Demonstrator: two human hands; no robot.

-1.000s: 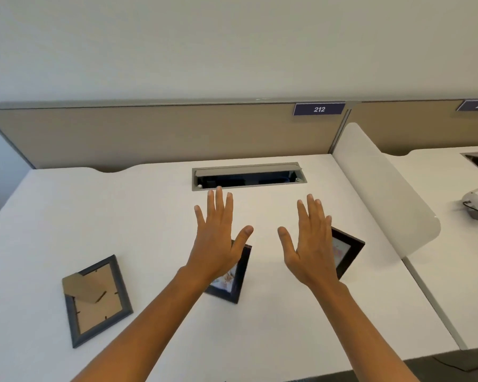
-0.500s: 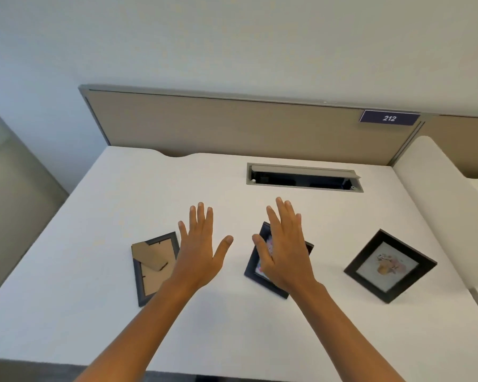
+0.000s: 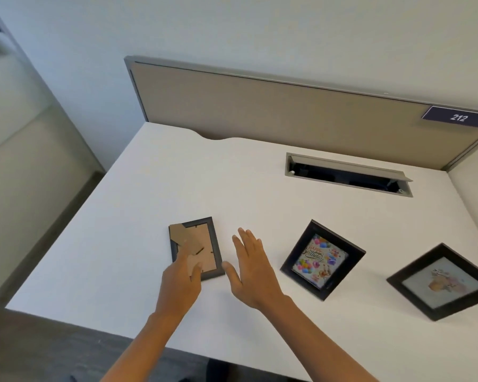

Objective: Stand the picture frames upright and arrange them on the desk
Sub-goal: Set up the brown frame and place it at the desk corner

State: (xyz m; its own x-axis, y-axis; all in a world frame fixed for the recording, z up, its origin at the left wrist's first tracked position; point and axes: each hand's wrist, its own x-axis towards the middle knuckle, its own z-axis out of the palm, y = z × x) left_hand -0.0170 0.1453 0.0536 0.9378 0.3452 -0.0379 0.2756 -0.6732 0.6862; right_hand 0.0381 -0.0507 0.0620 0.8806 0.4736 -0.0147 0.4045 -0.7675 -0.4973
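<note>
Face-down frame (image 3: pixel 196 248) lying flat on desk (image 3: pixel 149 188), cardboard back and easel leg up, long axis running away from the body. Directly under left hand (image 3: pixel 180 282): fingers (image 3: pixel 183 256) extended onto the backing, apparently touching, nothing gripped. Just right of the frame, right hand (image 3: pixel 250 267) open, palm down, clear of it. Left hand nearer; easel leg ahead of its fingertips. Birthday frame (image 3: pixel 322 259) and third frame (image 3: pixel 442 282) well right of both hands, seemingly propped already.

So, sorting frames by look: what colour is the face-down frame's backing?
Brown cardboard backing, black border; head view.
</note>
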